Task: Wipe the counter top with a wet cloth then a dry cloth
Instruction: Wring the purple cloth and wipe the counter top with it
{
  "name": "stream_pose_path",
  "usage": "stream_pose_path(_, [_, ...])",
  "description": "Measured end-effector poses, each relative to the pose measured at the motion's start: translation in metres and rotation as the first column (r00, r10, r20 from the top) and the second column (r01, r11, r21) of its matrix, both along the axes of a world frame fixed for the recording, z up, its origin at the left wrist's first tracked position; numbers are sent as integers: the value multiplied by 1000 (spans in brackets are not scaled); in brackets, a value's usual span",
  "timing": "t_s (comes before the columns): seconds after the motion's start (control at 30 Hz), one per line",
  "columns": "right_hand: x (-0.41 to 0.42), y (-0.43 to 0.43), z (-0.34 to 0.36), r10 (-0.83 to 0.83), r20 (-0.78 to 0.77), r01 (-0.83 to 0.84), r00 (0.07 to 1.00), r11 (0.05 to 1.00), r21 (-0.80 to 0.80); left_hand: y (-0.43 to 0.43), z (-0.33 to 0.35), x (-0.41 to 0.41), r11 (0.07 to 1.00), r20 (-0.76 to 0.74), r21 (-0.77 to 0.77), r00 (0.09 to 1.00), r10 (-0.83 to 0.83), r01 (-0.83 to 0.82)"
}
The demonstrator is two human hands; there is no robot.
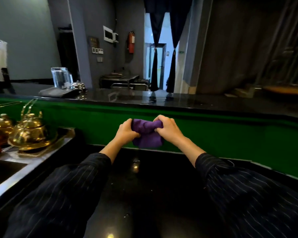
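**user_A:** ok so the hands first. left hand (127, 130) and right hand (167, 128) are both up in the middle of the frame, each one closed tight around the same purple cloth (147, 134). left has one end, right has the other, and the fabric is bunched and creased between them, looks twisted. a loose flap of it hangs down below the fists. the cloth isn't touching anything, it's held in the air above the black counter top (144, 186), with the green panel (230, 134) behind it

**user_B:** wet or dry though?

**user_A:** honestly can't tell from this, no drips visible. the counter is glossy with a few small light spots and specks on it in the lower middle, could be reflections, could be water

**user_B:** what else is around

**user_A:** both arms come up from the bottom of the frame in dark pinstriped sleeves (67, 194) pushed up off the wrists. at the left edge there's a steel sink area (15, 176), and two gold teapots (30, 133) sit on a tray just beside it. above the green panel runs a higher dark bar ledge (179, 100), and toward the upper left of it stands a clear pitcher (60, 77) next to some folded dark cloth (58, 92). a red fire extinguisher (131, 42) hangs on the grey wall in the upper middle, and dark curtains (155, 48) frame a bright doorway right beside it
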State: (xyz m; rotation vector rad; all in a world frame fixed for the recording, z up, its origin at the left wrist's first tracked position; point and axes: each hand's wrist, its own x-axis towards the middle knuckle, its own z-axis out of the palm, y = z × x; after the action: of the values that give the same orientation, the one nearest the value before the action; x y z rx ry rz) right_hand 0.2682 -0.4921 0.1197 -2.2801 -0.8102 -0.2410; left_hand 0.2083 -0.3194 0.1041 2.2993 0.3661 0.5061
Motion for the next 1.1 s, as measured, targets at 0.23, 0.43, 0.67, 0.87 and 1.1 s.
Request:
stream_pose_path(0.23, [52,-116,59,-256,149,246,955,966,78,-116,48,70,972,162,-104,968,-192,211])
stream_pose_path(0.43, [112,-155,104,-445,268,446,855,893,61,-158,77,113,911,161,219,908,-386,348])
stream_pose_path(0.67, [174,-135,85,-598,280,638,751,767,-75,-116,78,158,569,-185,744,927,-327,350])
stream_pose_path(0.87, [200,-103,69,-637,112,643,763,728,-238,-88,43,170,528,-170,789,937,-305,314])
stream_pose_path(1.1, [192,-65,70,-445,-83,349,892,792,-500,-80,44,172,531,-148,775,915,-376,343])
